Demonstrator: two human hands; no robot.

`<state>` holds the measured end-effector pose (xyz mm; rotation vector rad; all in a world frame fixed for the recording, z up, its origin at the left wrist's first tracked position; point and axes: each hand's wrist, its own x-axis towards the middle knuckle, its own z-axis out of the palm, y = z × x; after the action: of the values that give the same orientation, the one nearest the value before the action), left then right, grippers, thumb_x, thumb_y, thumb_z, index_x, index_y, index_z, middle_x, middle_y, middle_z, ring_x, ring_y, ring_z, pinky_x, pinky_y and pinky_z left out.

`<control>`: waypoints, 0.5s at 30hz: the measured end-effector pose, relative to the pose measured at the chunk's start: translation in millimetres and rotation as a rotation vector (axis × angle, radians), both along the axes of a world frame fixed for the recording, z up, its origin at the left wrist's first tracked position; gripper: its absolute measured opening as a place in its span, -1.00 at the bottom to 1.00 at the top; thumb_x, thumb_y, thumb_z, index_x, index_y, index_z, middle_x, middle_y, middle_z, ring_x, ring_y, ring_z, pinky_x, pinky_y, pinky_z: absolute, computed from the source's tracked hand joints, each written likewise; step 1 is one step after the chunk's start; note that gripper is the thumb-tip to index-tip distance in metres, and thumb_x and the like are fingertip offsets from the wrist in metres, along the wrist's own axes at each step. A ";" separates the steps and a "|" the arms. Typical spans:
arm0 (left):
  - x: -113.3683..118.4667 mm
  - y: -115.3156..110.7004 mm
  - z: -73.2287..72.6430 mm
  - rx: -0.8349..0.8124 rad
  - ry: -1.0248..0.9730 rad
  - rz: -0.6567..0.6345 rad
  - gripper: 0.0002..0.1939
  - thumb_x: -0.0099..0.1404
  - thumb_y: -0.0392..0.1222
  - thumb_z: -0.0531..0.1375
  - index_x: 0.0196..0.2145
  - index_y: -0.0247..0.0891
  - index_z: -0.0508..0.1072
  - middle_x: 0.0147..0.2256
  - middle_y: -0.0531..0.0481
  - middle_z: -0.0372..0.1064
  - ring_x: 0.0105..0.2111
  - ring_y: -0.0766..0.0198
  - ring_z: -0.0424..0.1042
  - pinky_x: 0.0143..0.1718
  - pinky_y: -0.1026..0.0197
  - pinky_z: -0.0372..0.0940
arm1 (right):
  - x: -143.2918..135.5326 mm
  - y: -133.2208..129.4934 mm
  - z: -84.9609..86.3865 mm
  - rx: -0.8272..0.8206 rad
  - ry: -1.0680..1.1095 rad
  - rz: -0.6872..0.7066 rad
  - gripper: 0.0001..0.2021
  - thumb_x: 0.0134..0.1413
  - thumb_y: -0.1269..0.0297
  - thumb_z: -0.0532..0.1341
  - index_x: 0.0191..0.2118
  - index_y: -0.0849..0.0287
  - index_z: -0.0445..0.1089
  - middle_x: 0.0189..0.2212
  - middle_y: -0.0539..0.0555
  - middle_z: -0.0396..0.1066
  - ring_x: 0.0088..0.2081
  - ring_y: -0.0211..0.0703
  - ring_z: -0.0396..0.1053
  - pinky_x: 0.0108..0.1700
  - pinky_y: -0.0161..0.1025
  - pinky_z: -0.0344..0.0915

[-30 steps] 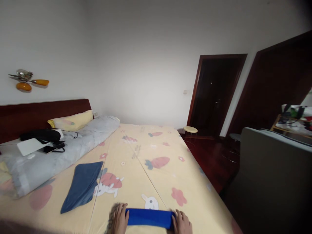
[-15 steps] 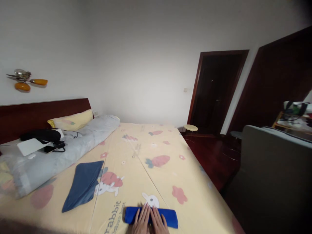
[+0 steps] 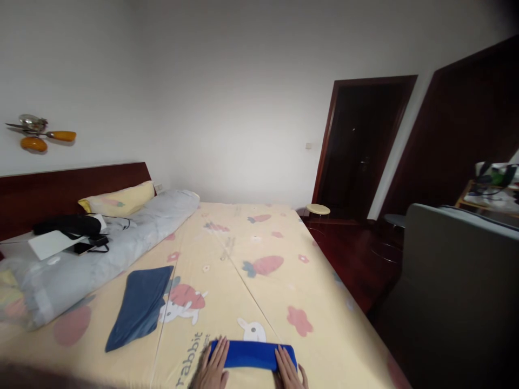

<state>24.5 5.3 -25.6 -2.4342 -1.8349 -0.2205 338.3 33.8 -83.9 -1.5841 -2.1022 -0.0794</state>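
Folded bright blue cloth, laid flat at the near edge of the bed. Left hand is pressed flat on its left end, right hand on its right end. Dark blue cloth is spread toward the left edge, well apart.

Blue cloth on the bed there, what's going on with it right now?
A person is pressing both hands flat on a bright blue folded cloth at the near edge of the bed. The left hand lies on its left end, the right hand on its right end. The cloth lies as a narrow band on the yellow cartoon-print sheet. A darker blue cloth lies flat further left, untouched, and a grey rolled quilt lies along the headboard side.
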 end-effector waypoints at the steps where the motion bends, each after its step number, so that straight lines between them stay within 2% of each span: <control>1: -1.1 0.0 3.2 -0.038 -0.014 0.021 -0.16 0.18 -0.32 -0.01 0.29 0.04 -0.39 0.34 0.23 -0.18 0.31 0.24 0.01 0.29 0.07 -0.02 | 7.8 1.1 3.7 -0.062 -0.010 0.029 -0.38 0.13 0.26 -0.04 0.23 -0.35 -0.32 0.21 -0.15 0.18 0.15 -0.01 0.30 0.02 0.08 0.36; 3: -0.4 1.3 11.4 -0.121 -0.042 0.056 -0.16 0.15 -0.36 -0.02 0.30 0.06 -0.30 0.34 0.24 -0.18 0.32 0.25 -0.02 0.30 0.06 -0.03 | 18.5 2.9 14.7 -0.163 -0.021 0.077 -0.35 0.09 0.30 -0.03 0.24 -0.36 -0.30 0.24 -0.16 0.12 0.20 -0.02 0.23 0.06 0.13 0.33; 5: 3.1 4.2 23.2 -0.208 -0.061 0.099 -0.15 0.10 -0.42 -0.05 0.30 0.06 -0.20 0.34 0.23 -0.15 0.32 0.25 -0.03 0.29 0.04 -0.03 | 22.0 3.6 32.0 -0.222 -0.003 0.067 -0.35 0.06 0.33 -0.05 0.25 -0.35 -0.20 0.27 -0.15 0.08 0.24 -0.02 0.16 0.13 0.18 0.27; 8: 8.9 10.6 45.5 -0.300 -0.075 0.161 -0.14 0.04 -0.46 -0.08 0.29 0.05 -0.02 0.33 0.18 0.00 0.30 0.26 0.02 0.28 0.01 -0.05 | 19.1 4.2 70.6 -0.305 0.070 0.024 -0.41 0.05 0.31 -0.04 0.22 -0.26 0.08 0.26 -0.06 0.14 0.28 0.03 0.11 0.21 0.25 0.13; 10: 9.7 15.9 59.9 -0.303 -0.111 0.169 -0.18 0.05 -0.45 -0.07 0.26 0.08 0.11 0.28 0.16 0.15 0.25 0.23 0.12 0.26 -0.01 -0.04 | 17.4 7.8 101.5 -0.364 0.166 0.040 -0.47 -0.01 0.28 0.04 0.14 -0.10 0.28 0.22 0.09 0.25 0.27 0.11 0.14 0.24 0.29 0.05; 13: 6.0 24.7 76.0 -0.283 -0.210 0.169 -0.32 0.08 -0.39 -0.04 0.13 0.07 0.31 0.12 0.15 0.37 0.13 0.19 0.25 0.23 0.03 -0.01 | 19.7 22.6 146.3 -0.406 0.315 0.089 -0.56 -0.24 0.35 0.13 -0.13 0.12 0.48 -0.04 0.24 0.50 0.06 0.20 0.38 0.16 0.23 0.15; 15: 2.8 29.7 82.6 -0.290 -0.252 0.176 -0.39 0.08 -0.38 -0.02 0.06 0.01 0.38 0.06 0.13 0.42 0.10 0.19 0.27 0.23 0.09 0.00 | 21.9 36.9 174.2 -0.408 0.376 0.120 -0.65 -0.32 0.40 0.11 -0.29 0.15 0.48 -0.28 0.15 0.57 -0.16 0.10 0.47 -0.01 0.09 0.30</control>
<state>27.3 35.1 57.0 -2.5017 -2.3239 -0.2764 360.2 70.6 90.3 -1.5346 -1.9830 0.6756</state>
